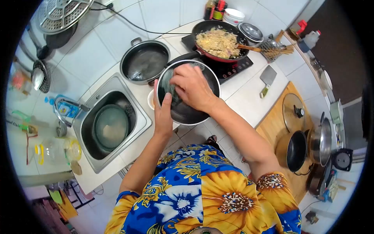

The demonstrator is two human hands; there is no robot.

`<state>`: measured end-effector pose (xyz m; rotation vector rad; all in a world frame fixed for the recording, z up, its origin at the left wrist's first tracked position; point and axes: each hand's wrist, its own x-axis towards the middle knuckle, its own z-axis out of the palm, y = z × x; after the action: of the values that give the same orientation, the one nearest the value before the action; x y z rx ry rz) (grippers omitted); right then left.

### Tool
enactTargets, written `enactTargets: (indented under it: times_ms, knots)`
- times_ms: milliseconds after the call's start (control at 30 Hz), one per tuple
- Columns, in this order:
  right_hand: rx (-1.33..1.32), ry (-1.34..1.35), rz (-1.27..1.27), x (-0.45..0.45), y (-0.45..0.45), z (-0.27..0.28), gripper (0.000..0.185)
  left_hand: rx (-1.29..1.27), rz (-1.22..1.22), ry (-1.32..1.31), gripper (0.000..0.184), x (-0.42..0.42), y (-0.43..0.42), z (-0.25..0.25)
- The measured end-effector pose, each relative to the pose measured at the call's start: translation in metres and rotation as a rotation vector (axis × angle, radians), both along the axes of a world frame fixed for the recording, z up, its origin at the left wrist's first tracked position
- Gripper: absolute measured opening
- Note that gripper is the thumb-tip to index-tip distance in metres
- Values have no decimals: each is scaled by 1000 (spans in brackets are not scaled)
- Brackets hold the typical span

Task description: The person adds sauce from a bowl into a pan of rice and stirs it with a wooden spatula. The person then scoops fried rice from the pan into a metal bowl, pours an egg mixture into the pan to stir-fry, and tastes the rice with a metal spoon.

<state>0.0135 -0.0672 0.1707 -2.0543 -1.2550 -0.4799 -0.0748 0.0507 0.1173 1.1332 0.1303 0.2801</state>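
Observation:
A dark round pan (191,113) with a pale rim is tilted in front of me, above the counter's edge. My left hand (163,119) grips its left side, thumb inside the rim and fingers mostly hidden behind it. Inside the pan, my right hand (194,87) presses a grey-green cloth (168,84) against the surface with bent fingers. Just behind, a dark pot (144,60) stands on the counter. A frying pan (218,41) of fried rice with a wooden spatula (249,48) sits on the black cooktop (237,70).
On the left, a steel sink (83,136) contains a round basin (111,126) of water. A cleaver (268,76) lies right of the cooktop. Further right, a wooden board (269,121) holds a glass lid (293,113) and pots (292,150). A small white bowl (150,99) is partly hidden by my left hand.

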Motion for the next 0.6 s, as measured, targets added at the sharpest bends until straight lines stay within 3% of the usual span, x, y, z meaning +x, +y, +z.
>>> enactTargets:
  times_ms: [100,167,233,300,367,467,533,600]
  knots:
    - [-104,-14,-232,2,-19,-13,20,136,120,-78,55,6,-14,15]
    - [-69,125,-258,-9,-36,-26,21,280,140,-96,55,15,-13,-7]
    - [44,360,-92,-17,-51,-47,18,301,157,-98,55,23,-26,-8]
    - [-31,668,-106,-35,-70,-49,18,311,91,-84,56,29,-40,-5]
    - [-51,727,-78,-37,-102,-45,20,560,85,-140,59,34,-56,-8]
    - [-174,893,-60,-47,-170,-29,21,435,-87,-130,62,46,-87,-19]
    - [-230,771,-223,-54,-226,-50,21,344,-163,-90,62,62,-104,-33]
    - [-361,744,-511,-61,-281,-57,20,510,-135,-55,57,82,-126,-51]
